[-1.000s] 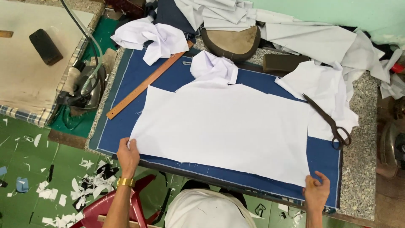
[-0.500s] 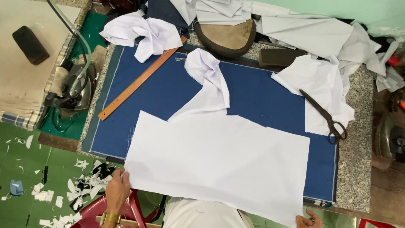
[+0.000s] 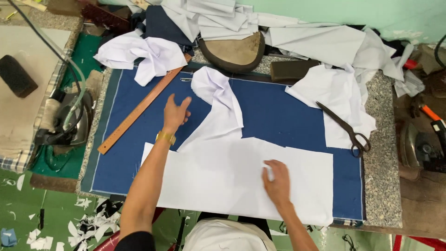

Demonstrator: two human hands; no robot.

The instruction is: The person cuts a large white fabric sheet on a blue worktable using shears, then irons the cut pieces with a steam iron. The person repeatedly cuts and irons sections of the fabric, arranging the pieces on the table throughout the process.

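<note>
Head view: left hand, fingers spread wide and holding nothing, hovers over the blue mat just left of the folded-up strip of white fabric, near the wooden ruler. Right hand, fingers loosely splayed and flat, presses on the large white fabric panel without gripping it. Panel lies flat on the bench's near side, long axis running left to right; scissors lie at far right.
</note>
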